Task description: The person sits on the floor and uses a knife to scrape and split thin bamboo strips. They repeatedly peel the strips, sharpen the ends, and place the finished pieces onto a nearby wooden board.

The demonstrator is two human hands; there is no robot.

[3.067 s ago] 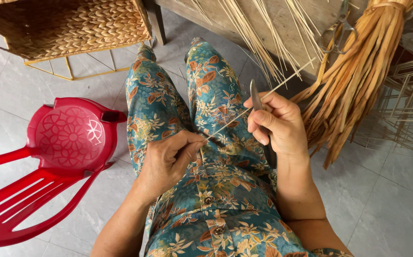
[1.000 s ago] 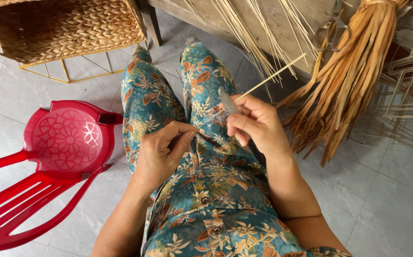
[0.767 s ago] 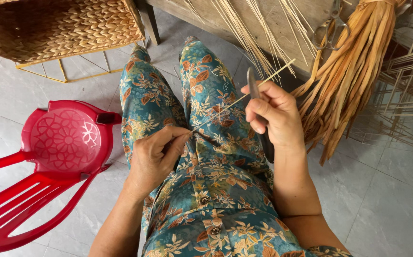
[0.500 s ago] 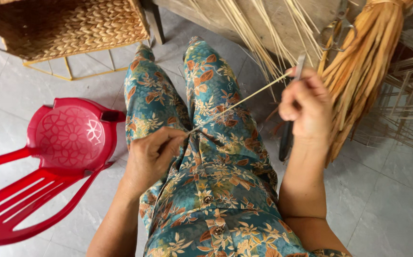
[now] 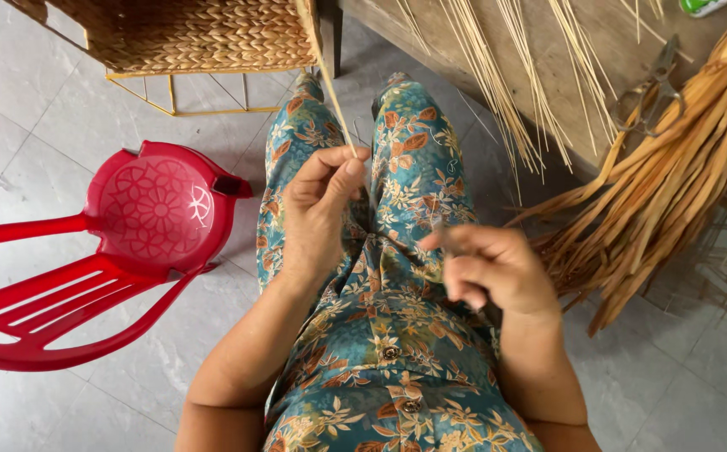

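Observation:
I sit with my legs in teal flowered trousers (image 5: 397, 335). My left hand (image 5: 317, 209) pinches a thin pale straw strip (image 5: 328, 84) between thumb and forefinger; the strip rises away from me towards the woven basket. My right hand (image 5: 493, 272) is blurred over my right thigh, its fingers closed on a small knife (image 5: 439, 226) whose grey blade points up from the fist. The two hands are apart and the blade is off the strip.
A red plastic chair (image 5: 129, 243) lies on the grey tiled floor at my left. A woven basket on a yellow wire frame (image 5: 188, 38) stands ahead. Pale straw stalks (image 5: 506, 75) hang off a wooden bench (image 5: 598, 67), with a bundle of tan dried leaves (image 5: 665, 192) at right.
My right hand has come back from far right to my thigh with the knife. My left hand has lifted, and the strip now points up and away instead of across to the right hand.

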